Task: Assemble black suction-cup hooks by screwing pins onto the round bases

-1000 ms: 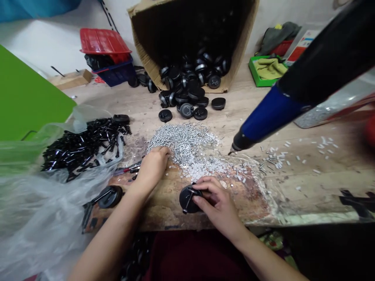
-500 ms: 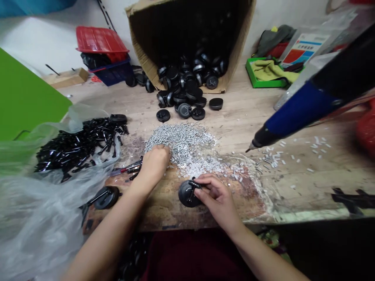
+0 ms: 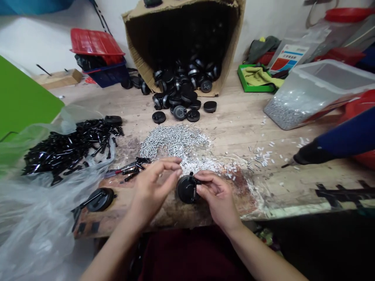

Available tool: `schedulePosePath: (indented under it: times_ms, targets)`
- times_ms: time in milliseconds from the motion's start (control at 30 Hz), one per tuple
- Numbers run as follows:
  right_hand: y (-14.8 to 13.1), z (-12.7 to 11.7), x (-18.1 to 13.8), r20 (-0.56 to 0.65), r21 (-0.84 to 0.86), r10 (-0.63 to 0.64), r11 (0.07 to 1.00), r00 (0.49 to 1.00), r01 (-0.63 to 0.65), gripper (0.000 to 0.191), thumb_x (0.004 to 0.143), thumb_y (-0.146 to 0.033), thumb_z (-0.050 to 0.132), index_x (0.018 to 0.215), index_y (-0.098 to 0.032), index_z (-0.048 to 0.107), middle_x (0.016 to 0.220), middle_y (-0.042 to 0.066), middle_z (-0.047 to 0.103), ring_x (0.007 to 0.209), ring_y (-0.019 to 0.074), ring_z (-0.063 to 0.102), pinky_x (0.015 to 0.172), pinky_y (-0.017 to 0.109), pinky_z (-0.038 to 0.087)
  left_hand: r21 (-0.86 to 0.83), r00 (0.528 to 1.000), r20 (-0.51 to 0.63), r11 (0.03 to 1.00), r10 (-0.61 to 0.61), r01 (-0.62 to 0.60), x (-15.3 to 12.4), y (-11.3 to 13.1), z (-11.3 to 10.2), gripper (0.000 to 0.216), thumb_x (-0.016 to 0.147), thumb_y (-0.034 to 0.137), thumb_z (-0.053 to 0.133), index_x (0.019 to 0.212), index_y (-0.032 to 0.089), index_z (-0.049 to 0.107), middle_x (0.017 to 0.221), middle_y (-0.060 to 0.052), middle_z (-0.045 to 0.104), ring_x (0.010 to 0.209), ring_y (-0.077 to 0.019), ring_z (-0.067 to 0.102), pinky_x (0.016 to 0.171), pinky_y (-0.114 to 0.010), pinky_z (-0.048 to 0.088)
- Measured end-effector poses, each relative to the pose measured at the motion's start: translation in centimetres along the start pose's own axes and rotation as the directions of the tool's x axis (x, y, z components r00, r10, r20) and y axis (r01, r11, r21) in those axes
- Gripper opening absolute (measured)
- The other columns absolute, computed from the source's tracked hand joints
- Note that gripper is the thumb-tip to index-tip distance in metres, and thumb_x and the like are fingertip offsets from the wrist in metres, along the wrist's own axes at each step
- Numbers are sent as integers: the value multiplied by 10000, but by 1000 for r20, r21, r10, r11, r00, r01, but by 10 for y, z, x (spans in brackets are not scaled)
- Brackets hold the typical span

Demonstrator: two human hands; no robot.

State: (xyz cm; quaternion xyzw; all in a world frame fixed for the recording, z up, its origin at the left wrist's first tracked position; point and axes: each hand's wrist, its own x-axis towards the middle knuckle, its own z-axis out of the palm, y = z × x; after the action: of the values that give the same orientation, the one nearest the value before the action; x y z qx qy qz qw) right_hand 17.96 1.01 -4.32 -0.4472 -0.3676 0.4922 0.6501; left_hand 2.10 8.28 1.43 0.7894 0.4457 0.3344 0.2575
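Note:
In the head view my right hand [image 3: 218, 195] pinches a black round disc-shaped part [image 3: 185, 190] by the small fitting on its right side, just above the worn board. The disc's face is turned up toward me. My left hand [image 3: 155, 183] is close by on the left, thumb and fingertips drawn together at the disc's upper left edge. Whatever small piece lies between those fingertips is too small to make out. Behind both hands spreads a pile of metal pins [image 3: 164, 138], with small nuts and white plastic sleeves [image 3: 202, 166] nearer to me.
An open carton [image 3: 137, 58] spills more black discs. At left, black lever-like pieces [image 3: 73, 144] lie on clear plastic. Another disc [image 3: 100, 199] with a lever rests on the board's left end. A blue power screwdriver [image 3: 334, 144] juts in from the right, below a clear bin [image 3: 293, 105].
My left hand has moved from the metal pins toward me and right, up to the disc. My right hand keeps hold of the disc. The view has shifted, and the screwdriver appears farther right and lower.

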Motion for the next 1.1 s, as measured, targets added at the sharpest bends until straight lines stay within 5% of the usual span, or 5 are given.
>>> schedulePosePath:
  times_ms: [167,500,1100]
  targets:
    - [-7,1,0,57,-29,-75,997,996,77,201,778,-136,667,923,-273,692,1026,29,605,1018,153,595,868,285,512,-181,999,-33,983,-42,35,-32,20,14,80,848,171,585,910,196,628,1112,-62,673,1083,-168,602,965,-328,440]
    - [-30,-1,1,185,-270,-191,933,964,237,214,803,-123,644,958,-258,702,1004,44,621,977,168,607,853,318,499,-385,984,-73,915,-160,120,-42,19,22,82,860,168,582,905,210,636,1058,-37,670,1057,-157,599,932,-305,463]
    - [-49,-7,8,338,-321,-214,889,916,327,239,796,-89,644,976,-235,701,983,44,631,929,150,615,790,296,516,-337,988,-149,941,-39,-14,-38,21,16,125,799,90,641,842,206,655,878,-3,654,898,-131,614,831,-265,475]
